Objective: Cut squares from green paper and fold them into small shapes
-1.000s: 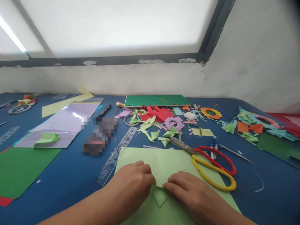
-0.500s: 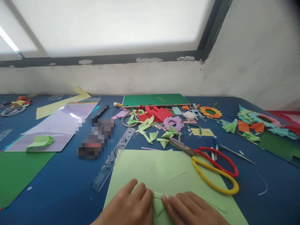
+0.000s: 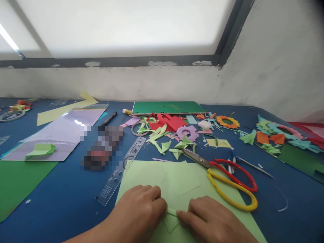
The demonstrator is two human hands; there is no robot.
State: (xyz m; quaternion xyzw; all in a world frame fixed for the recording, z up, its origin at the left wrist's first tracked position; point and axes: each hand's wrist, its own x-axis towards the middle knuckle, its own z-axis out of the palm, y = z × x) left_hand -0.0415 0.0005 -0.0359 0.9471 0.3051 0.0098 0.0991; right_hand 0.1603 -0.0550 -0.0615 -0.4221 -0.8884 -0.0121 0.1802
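A small folded piece of light green paper [image 3: 171, 221] lies at the bottom middle, between my two hands. My left hand [image 3: 141, 211] has its fingers curled and closed on the left end of the fold. My right hand [image 3: 211, 216] presses the right end, its index fingertip on the creased edge and the other fingers bent under. Both hands rest over a larger light green sheet [image 3: 149, 175]. Scissors [image 3: 207, 164] with one red and one yellow handle lie across that sheet's upper right, close to my right hand.
A clear ruler [image 3: 121, 172] lies left of the sheet, beside a blurred-out item [image 3: 102, 148]. Paper scraps, red paper [image 3: 168, 122] and a purple paper ring [image 3: 186, 133] spread behind. Left are a plastic-sleeved purple pack [image 3: 63, 131] and green paper [image 3: 22, 185]; right, folded paper rings [image 3: 278, 130].
My left hand has risen slightly, with its fingers curling in more. My right hand has lifted its knuckles and shifted a little right along the fold.
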